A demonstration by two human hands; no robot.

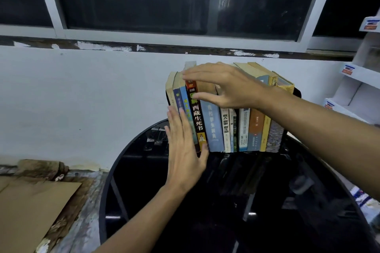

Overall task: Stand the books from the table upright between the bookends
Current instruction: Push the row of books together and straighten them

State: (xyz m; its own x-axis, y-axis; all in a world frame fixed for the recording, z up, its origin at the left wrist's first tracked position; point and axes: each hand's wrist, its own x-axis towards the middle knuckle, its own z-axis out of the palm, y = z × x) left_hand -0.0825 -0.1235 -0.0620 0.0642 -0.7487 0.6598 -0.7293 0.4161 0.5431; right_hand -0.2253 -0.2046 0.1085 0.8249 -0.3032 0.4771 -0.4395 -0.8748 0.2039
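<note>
Roughly a dozen books [226, 125] stand upright in a row at the back of the dark glass counter [205, 201], against a black bookend [297, 93] on the right. Left hand [185, 146] is open, flat against the left-end spines; right hand [222, 86] is open, spread over the tops. Paperbacks appear light and flexible, liable to lean; press from the ends, not the covers.

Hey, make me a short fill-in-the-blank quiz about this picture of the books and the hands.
1. The books stand upright on a round ____ table.
2. The left hand lies flat against the row's ____ end.
3. The right hand reaches over the ____ of the books.
4. The book with the black spine has large ____ characters.

Missing words: black; left; tops; white
</note>
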